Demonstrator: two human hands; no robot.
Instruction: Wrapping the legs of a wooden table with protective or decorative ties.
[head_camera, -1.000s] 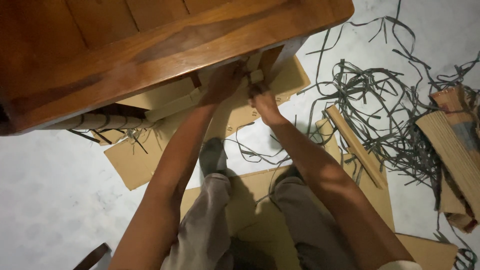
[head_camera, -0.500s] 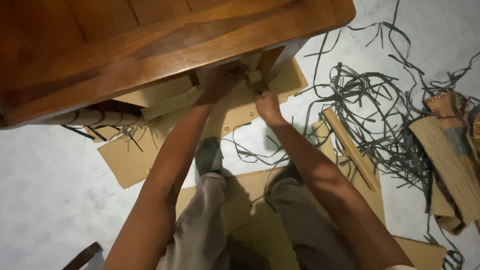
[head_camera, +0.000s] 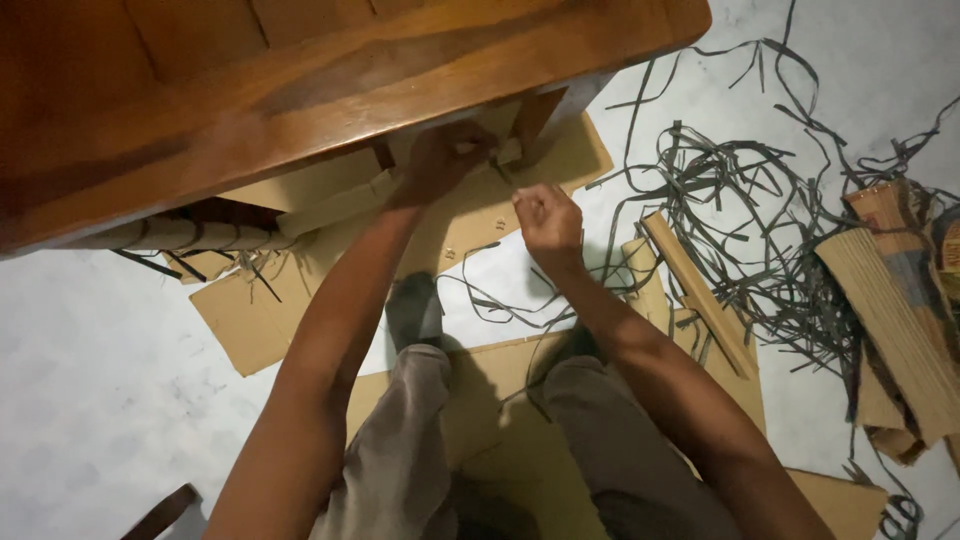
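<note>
While the left hand (head_camera: 445, 158) is closed on a cardboard wrap (head_camera: 505, 150) at the wooden table (head_camera: 330, 80) edge, the right hand (head_camera: 547, 220) sits just below it, fist closed; can't tell what it pinches, maybe a thin strap. Table top overhangs and hides most of the wrap. Flat cardboard sheets (head_camera: 260, 320) lie under the table and under the person's feet. Tangle of grey straps (head_camera: 740, 200) lies right of the hands, corrugated roll (head_camera: 895, 320) beyond it, well apart.

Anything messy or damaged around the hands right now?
Yes. Dark plastic straps lie tangled across the floor on the right, and flattened cardboard sheets lie scattered underfoot, some under the wooden table.
</note>
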